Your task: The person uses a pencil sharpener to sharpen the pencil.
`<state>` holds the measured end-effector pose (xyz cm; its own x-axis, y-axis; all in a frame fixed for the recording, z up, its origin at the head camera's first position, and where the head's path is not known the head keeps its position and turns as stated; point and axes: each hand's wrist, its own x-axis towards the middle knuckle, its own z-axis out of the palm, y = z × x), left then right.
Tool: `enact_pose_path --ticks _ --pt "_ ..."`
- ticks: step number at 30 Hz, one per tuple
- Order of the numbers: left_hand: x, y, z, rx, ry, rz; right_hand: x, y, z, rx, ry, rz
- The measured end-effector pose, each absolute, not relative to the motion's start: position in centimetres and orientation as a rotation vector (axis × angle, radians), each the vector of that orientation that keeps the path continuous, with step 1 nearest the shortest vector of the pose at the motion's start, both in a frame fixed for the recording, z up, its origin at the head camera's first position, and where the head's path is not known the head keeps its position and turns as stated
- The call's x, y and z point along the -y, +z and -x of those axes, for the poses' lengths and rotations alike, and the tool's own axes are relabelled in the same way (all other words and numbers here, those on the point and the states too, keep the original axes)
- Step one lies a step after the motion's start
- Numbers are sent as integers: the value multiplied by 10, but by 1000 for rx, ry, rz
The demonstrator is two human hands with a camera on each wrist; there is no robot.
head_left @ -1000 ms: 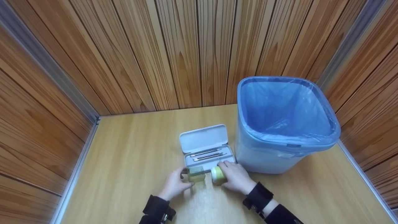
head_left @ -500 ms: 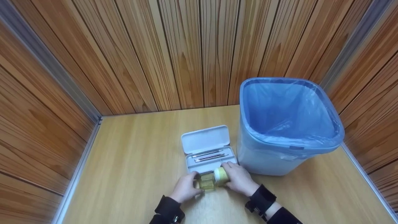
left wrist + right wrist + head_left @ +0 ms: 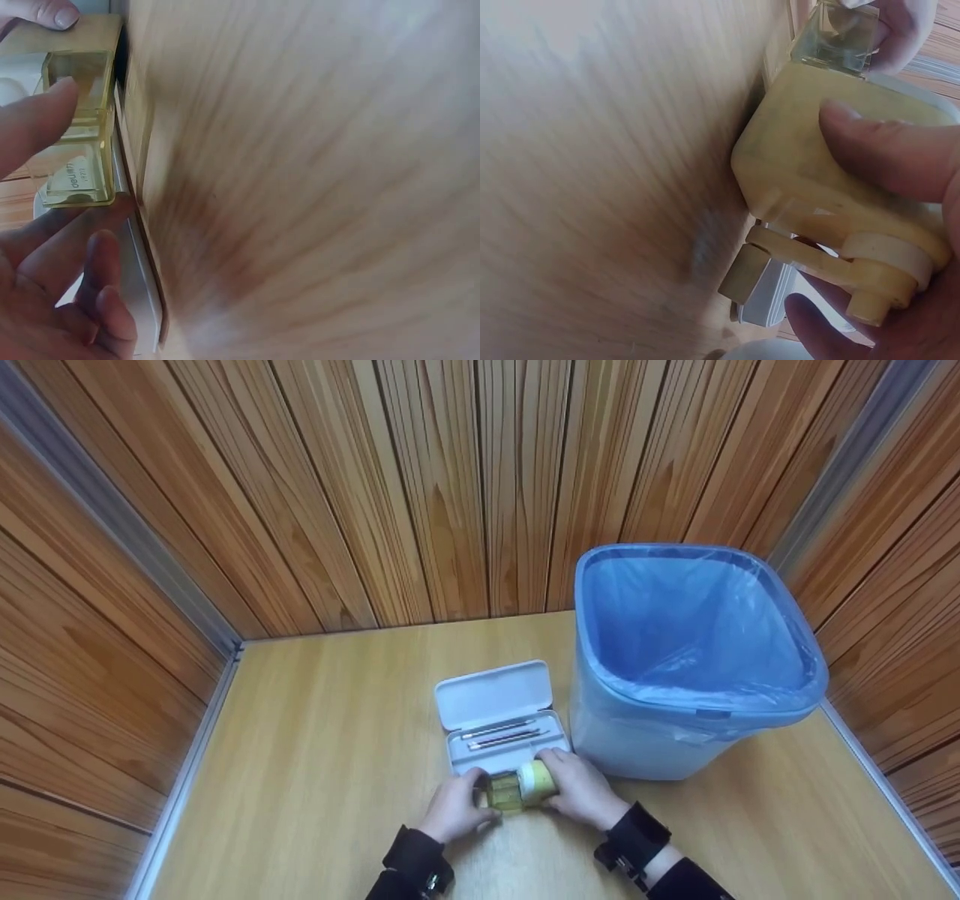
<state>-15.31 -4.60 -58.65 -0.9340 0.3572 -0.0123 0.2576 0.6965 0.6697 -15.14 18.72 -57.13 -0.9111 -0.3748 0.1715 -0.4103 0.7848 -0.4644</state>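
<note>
A yellow hand-crank pencil sharpener (image 3: 537, 781) lies just over the table in front of the pencil case, gripped by my right hand (image 3: 585, 787). In the right wrist view its crank (image 3: 810, 259) points away from the other hand, and my thumb (image 3: 885, 154) lies along the body. My left hand (image 3: 454, 804) holds the clear yellow shavings drawer (image 3: 504, 791) between thumb and fingers. The drawer meets the left end of the sharpener. A label with small print shows through it in the left wrist view. The hinged pencil case (image 3: 491, 694) stands open, with several pencils (image 3: 508, 735) inside.
A tall bin (image 3: 637, 746) lined with a blue plastic bag (image 3: 660, 615) stands right behind my right hand, close beside the pencil case. Wood-panelled walls (image 3: 435, 495) enclose the table (image 3: 315, 750) at the back and both sides.
My left hand has moved right with the shavings drawer, closing the gap to the sharpener. My right hand keeps hold of the sharpener and has shifted only slightly.
</note>
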Motion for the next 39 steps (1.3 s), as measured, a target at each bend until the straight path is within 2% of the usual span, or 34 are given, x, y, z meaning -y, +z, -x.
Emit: enact_pose_path --ticks 19,39 --pt "26 -585 153 -2890 960 -587 -185 -569 155 2920 824 -663" --pt "-2 -591 156 -2931 866 -573 -181 -569 150 2889 631 -744"
